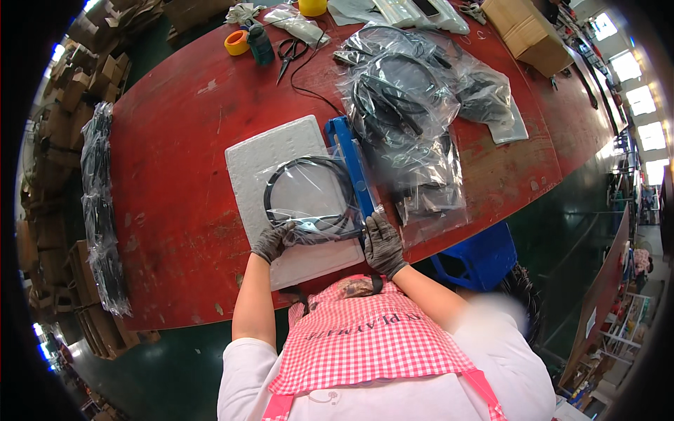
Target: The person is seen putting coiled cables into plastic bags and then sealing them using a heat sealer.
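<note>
Landmark: white foam pad (270,158) lying flat on the red table (168,182), in front of the person.
Bag: a clear plastic bag (312,203) lies on the right half of the pad, holding a coiled black cable (281,184); the coil sits as a ring inside the plastic.
Left hand: gloved left hand (270,242) rests at the pad's near edge, fingers pinching the bag's near left corner against the pad.
Right hand: gloved right hand (382,244) sits just right of the pad's near right corner, fingers curled on the bag's near right edge, beside the lower end of the sealer.
Sealer: blue bar sealer (349,165) runs along the pad's right edge, touching the bag.
Bag pile: filled clear bags (407,105) with black cables heap right of the pad and beyond it.
Scissors: black scissors (289,50) lie well beyond the pad's far edge.
Tape: orange tape roll (236,42) beyond the pad, left of the scissors, next to a dark bottle (260,44).
Box: cardboard box (526,35) far right of the pad, at the table's far end.
Stool: blue stool (477,256) below the table edge, right of the pad.
</note>
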Available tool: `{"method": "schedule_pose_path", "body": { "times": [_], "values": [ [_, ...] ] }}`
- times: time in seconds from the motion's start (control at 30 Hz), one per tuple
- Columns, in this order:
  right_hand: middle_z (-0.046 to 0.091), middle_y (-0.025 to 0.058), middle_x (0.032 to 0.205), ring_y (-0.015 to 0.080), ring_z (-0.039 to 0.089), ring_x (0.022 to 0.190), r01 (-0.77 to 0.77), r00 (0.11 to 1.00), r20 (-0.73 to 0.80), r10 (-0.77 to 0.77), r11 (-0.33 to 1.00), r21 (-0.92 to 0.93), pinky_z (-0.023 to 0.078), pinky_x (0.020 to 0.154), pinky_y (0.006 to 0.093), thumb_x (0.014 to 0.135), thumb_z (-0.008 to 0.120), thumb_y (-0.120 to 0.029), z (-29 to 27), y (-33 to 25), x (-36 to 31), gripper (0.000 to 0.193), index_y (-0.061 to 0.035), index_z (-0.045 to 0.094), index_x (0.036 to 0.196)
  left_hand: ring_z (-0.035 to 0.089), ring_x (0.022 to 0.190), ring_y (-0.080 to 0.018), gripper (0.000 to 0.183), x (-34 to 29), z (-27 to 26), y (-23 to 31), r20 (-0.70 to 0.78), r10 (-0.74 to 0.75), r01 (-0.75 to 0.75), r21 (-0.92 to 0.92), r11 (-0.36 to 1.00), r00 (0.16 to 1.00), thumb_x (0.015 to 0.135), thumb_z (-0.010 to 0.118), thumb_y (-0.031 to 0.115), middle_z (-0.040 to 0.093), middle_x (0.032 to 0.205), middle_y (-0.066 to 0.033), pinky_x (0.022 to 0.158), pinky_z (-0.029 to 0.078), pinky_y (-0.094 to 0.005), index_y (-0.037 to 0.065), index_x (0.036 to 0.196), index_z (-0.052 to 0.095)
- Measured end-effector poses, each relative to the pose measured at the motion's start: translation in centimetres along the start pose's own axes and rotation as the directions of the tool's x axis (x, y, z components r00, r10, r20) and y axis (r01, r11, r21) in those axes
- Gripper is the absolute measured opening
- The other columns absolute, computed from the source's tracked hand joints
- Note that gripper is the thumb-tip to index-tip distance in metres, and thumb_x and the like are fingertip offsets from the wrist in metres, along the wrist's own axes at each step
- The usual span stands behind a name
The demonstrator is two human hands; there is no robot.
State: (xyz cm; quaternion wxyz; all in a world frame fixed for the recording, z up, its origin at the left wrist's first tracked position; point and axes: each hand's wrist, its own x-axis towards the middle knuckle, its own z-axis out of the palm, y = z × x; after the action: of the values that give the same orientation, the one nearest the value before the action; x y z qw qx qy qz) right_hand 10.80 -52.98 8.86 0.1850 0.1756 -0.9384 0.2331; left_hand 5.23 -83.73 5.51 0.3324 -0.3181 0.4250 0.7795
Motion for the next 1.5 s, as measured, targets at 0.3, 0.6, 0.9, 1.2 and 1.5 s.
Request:
{"method": "schedule_pose_path", "body": {
  "times": [0.3,0.6,0.9,1.2,1.5],
  "values": [
    [0.046,0.0205,0.126,0.032,0.048,0.114,0.01,1.0,0.024,-0.01,1.0,-0.003,0.038,0.093,0.0405,0.079,0.052,-0.013,0.5,0.1,-0.5,0.05,0.0011,0.044,0.126,0.055,0.068,-0.0142,0.031,0.5,-0.8,-0.6,-0.102,0.017,-0.012,0.049,0.999,0.995,0.076,0.071,0.016,0.06,0.086,-0.0007,0.052,0.046,-0.0285,0.01,0.103,0.057],
    [0.048,0.0225,0.122,0.0353,0.05,0.109,0.032,0.999,0.021,-0.031,0.999,-0.029,0.039,0.093,0.0424,0.078,0.054,-0.009,-0.4,-0.6,0.2,0.047,0.0044,0.046,0.122,0.057,0.072,-0.0156,0.027,0.1,-0.3,-0.1,-0.106,-0.03,0.034,0.036,0.999,0.994,0.076,0.071,0.017,0.061,0.086,-0.0024,0.057,0.05,-0.0288,0.008,0.099,0.06],
    [0.05,0.0006,0.062,0.0127,0.049,0.052,-0.654,0.59,0.571,0.571,-0.076,0.753,0.043,0.048,0.0259,0.076,0.062,-0.023,-2.5,10.9,10.8,0.015,-0.012,0.051,0.077,0.058,0.079,-0.014,0.024,-2.0,-0.4,-0.3,0.112,0.059,-0.041,-0.154,0.987,0.992,0.08,0.065,0.009,0.062,0.087,-0.0045,0.064,0.049,-0.0275,0.005,0.103,0.058],
    [0.05,-0.0027,0.058,0.0105,0.047,0.049,-0.619,0.348,0.753,0.559,-0.466,0.632,0.04,0.045,0.0206,0.075,0.063,-0.009,2.6,27.0,14.9,0.009,-0.0133,0.058,0.081,0.059,0.095,-0.021,0.031,-11.2,-11.9,-2.2,-0.332,0.38,-0.499,-0.455,0.737,0.863,0.087,0.053,0.023,0.058,0.112,-0.0083,0.078,0.052,-0.0347,0.006,0.113,0.053],
    [0.06,0.0013,0.067,0.0125,0.057,0.057,-0.535,0.546,0.394,0.739,-0.055,0.843,0.049,0.053,0.0216,0.086,0.057,-0.032,-4.8,23.8,23.2,0.025,-0.0072,0.059,0.083,0.063,0.069,-0.0191,0.028,-10.5,-13.9,-11.5,-0.732,-0.02,-0.584,-0.56,0.588,0.681,0.088,0.052,0.033,0.064,0.087,-0.0079,0.052,0.054,-0.0286,0.006,0.097,0.058]
  ]
}}
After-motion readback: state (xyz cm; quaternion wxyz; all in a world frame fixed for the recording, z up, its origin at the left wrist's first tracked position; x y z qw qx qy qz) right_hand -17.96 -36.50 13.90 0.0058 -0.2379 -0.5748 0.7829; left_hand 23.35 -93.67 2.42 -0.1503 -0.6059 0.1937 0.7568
